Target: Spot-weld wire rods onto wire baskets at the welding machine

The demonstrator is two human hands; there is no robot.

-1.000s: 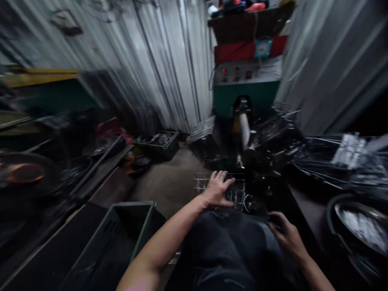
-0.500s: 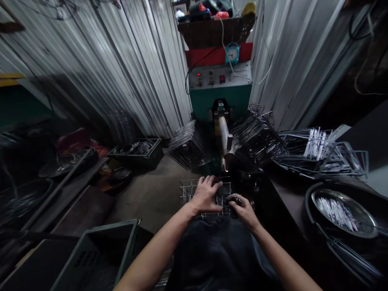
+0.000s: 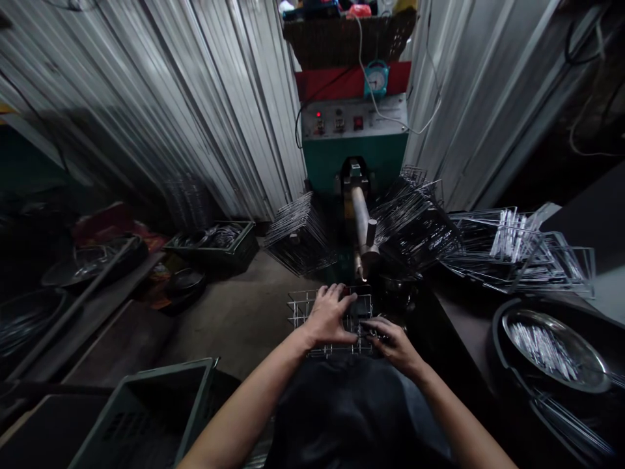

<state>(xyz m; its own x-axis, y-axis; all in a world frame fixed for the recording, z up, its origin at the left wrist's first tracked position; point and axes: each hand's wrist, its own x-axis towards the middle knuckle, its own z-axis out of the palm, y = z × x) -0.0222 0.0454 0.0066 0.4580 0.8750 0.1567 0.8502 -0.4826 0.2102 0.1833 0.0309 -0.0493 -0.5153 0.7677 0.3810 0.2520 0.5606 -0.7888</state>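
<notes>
A wire rack (image 3: 300,306) of thin crossed metal rods lies in front of my dark apron, below the tip of a machine arm (image 3: 360,212). Over its middle spreads my left hand (image 3: 331,317), fingers at the far side and thumb toward me, gripping the rack. At the rack's right edge my right hand (image 3: 389,337) is closed, fingers bent together. Small, dark, shiny bits show at its fingers, too unclear to name. The rack's centre is partly hidden under my left hand.
Stacked wire frames (image 3: 300,234) hang left of the arm, and more wire frames (image 3: 415,225) right of it. A round metal dish (image 3: 581,339) with short rods stands at right. A green crate (image 3: 195,404) is at lower left. Behind is a control panel (image 3: 351,117) with a red light.
My right hand has shifted slightly at the rack's right edge, its fingers now stretched further over the wires. My left hand keeps its place on the rack. The view has tilted slightly.
</notes>
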